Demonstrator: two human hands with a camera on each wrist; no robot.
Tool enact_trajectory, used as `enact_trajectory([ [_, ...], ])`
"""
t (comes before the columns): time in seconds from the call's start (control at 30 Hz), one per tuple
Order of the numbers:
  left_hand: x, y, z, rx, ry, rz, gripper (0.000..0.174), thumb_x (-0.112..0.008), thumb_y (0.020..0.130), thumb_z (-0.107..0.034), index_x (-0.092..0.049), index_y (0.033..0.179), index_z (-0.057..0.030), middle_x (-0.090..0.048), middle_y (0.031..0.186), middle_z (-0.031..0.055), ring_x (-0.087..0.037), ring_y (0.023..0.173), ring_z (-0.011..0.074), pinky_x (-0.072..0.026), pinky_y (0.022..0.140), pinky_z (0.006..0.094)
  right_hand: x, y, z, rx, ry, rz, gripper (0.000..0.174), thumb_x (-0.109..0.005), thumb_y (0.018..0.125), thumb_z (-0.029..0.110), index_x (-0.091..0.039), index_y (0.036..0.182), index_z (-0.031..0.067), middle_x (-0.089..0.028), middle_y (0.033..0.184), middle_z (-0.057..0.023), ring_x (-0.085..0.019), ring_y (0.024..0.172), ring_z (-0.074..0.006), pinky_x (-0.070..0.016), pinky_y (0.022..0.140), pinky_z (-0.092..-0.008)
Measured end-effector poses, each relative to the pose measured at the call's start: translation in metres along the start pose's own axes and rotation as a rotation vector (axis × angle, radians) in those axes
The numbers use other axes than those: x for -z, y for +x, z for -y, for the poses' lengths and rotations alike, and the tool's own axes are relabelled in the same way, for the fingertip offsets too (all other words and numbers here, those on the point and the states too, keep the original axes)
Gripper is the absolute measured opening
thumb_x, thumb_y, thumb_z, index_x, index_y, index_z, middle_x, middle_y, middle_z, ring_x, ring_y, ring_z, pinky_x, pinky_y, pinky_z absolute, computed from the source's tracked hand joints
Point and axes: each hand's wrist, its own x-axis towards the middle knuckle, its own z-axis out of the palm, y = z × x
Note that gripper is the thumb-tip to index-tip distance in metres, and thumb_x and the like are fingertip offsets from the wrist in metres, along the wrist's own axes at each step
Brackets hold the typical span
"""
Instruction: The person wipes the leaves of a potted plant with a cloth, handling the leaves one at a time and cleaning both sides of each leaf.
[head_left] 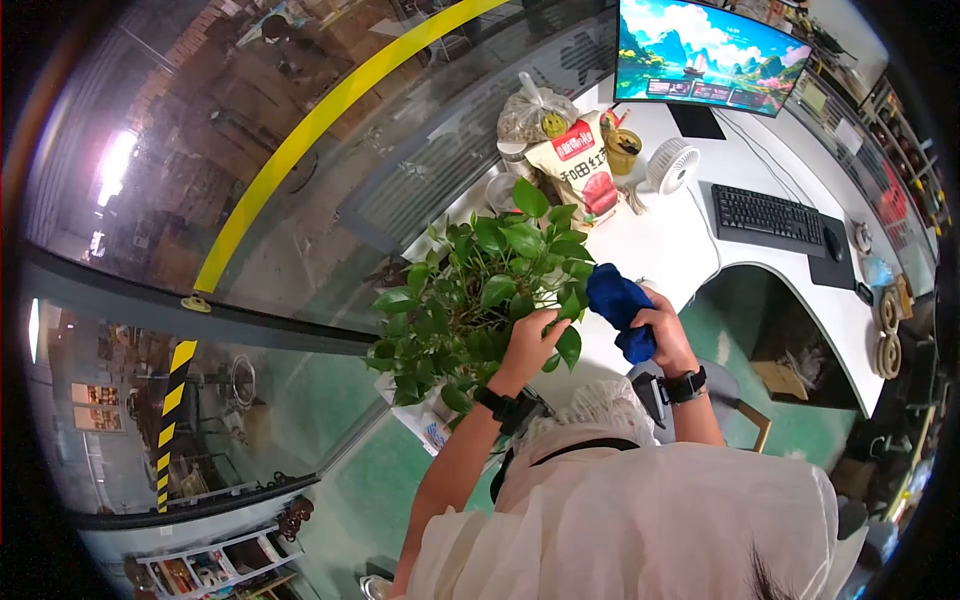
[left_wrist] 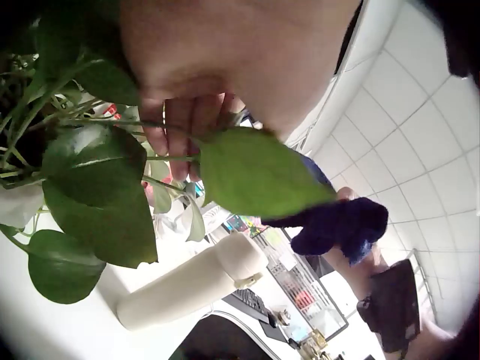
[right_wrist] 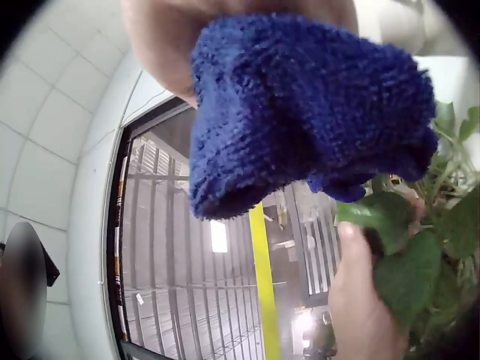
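Note:
A leafy green potted plant point(head_left: 470, 290) stands at the left end of the white desk, its pot hidden by foliage. My left hand point(head_left: 525, 350) is at the plant's right side and pinches a broad green leaf point(right_wrist: 379, 216) between thumb and fingers. In the left wrist view, another bright leaf point(left_wrist: 255, 172) partly covers that hand. To the right of the plant, my right hand point(head_left: 670, 335) grips a fluffy dark blue cloth point(head_left: 618, 298). Its bunched folds hang out in front of the fingers, close to the leaves in the right wrist view.
A white bottle point(left_wrist: 187, 281) is beside the plant. Behind are a red-and-white food bag point(head_left: 580, 170), a tied plastic bag point(head_left: 535, 110), a jar point(head_left: 622, 150) and a small white fan point(head_left: 672, 165). Farther right are a keyboard point(head_left: 765, 218) and monitor point(head_left: 705, 55). Glass panels border the left.

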Motion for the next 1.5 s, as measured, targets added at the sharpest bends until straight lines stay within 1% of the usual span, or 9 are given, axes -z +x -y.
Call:
enact_trajectory([
  [0.13,-0.002,-0.001,0.01,-0.246,-0.003,-0.041,0.019,-0.065,0.077,-0.012,-0.06,0.083,0.005,-0.06,0.08,0.0159,-0.057,0.067,0.0291,-0.0461,0.06,0.034,-0.002,0.006,-0.004,-0.035,-0.171,0.092,0.056,-0.047,0.057,-0.002,-0.054,0.112,-0.0036,-0.06,0.094,-0.0084,-0.056,0.076,-0.0145,-0.0462,0.068,-0.0228],
  [0.23,0.001,-0.006,0.01,-0.21,0.026,-0.011,0.015,-0.066,0.075,-0.009,-0.058,0.08,0.0034,-0.058,0.076,0.014,-0.056,0.07,0.03,-0.0458,0.063,0.0346,-0.007,0.01,-0.009,-0.003,-0.346,0.217,0.054,-0.046,0.059,-0.001,-0.055,0.112,-0.0034,-0.059,0.092,-0.0053,-0.053,0.076,-0.0121,-0.0422,0.067,-0.0211],
  [0.33,0.005,-0.008,0.011,-0.167,0.223,-0.011,0.019,-0.067,0.072,-0.007,-0.056,0.085,0.001,-0.057,0.085,0.0132,-0.056,0.076,0.0299,-0.0462,0.065,0.034,-0.018,0.008,-0.014,0.04,-0.497,0.32,0.052,-0.045,0.062,0.0,-0.056,0.112,-0.0013,-0.059,0.088,-0.0034,-0.049,0.074,-0.0105,-0.0403,0.067,-0.0214],
  [0.43,0.008,-0.005,0.005,-0.074,0.035,-0.097,0.035,-0.069,0.069,-0.005,-0.051,0.099,-0.0027,-0.053,0.098,0.0133,-0.055,0.086,0.0296,-0.0467,0.068,0.0338,-0.028,0.006,-0.019,0.142,-0.554,0.357,0.051,-0.045,0.064,0.0,-0.055,0.113,-0.0002,-0.057,0.079,-0.0035,-0.047,0.068,-0.0093,-0.0395,0.062,-0.0211],
  [0.67,0.021,0.0,-0.001,-0.135,0.087,0.018,0.056,-0.071,0.065,0.0,-0.044,0.114,-0.0052,-0.049,0.107,0.0113,-0.056,0.089,0.024,-0.0492,0.074,0.0318,-0.03,-0.003,-0.009,-0.08,-0.639,0.464,0.052,-0.044,0.064,-0.003,-0.054,0.115,-0.0017,-0.059,0.088,-0.0022,-0.049,0.076,-0.0083,-0.0404,0.067,-0.0206],
  [0.77,0.021,0.003,-0.002,-0.115,0.06,0.063,0.056,-0.071,0.066,-0.001,-0.045,0.116,-0.0049,-0.049,0.108,0.0114,-0.056,0.091,0.0239,-0.049,0.075,0.0316,-0.023,-0.002,-0.013,0.053,-0.615,0.448,0.051,-0.044,0.064,-0.001,-0.055,0.114,0.0007,-0.051,0.07,-0.0006,-0.043,0.06,-0.0084,-0.0369,0.054,-0.0218],
  [0.9,0.019,0.002,0.001,-0.009,0.013,0.062,0.051,-0.068,0.07,-0.003,-0.045,0.115,-0.0022,-0.05,0.107,0.0119,-0.056,0.092,0.0243,-0.0485,0.076,0.0318,-0.022,-0.012,0.013,-0.131,-0.439,0.309,0.053,-0.049,0.06,-0.001,-0.055,0.113,-0.0024,-0.06,0.092,-0.0063,-0.055,0.072,-0.0121,-0.0447,0.064,-0.0215],
  [1.17,0.014,0.017,0.015,0.138,-0.521,-0.208,0.032,-0.052,0.075,0.007,-0.052,0.106,0.0014,-0.057,0.1,0.011,-0.059,0.092,0.0177,-0.0489,0.077,0.0268,-0.041,-0.012,0.03,0.026,0.234,0.08,0.054,-0.046,0.061,-0.002,-0.049,0.115,-0.0048,-0.06,0.097,-0.0124,-0.06,0.078,-0.02,-0.0496,0.074,-0.0284],
  [1.5,0.062,0.045,0.011,0.224,-0.347,-0.191,0.025,-0.053,0.081,-0.002,-0.053,0.106,0.002,-0.061,0.097,0.0117,-0.06,0.086,0.0172,-0.0485,0.075,0.0283,-0.094,0.033,0.018,0.039,0.46,-0.054,0.043,-0.045,0.066,-0.001,-0.05,0.108,-0.0006,-0.056,0.084,-0.0074,-0.055,0.067,-0.0182,-0.0488,0.058,-0.0298],
])
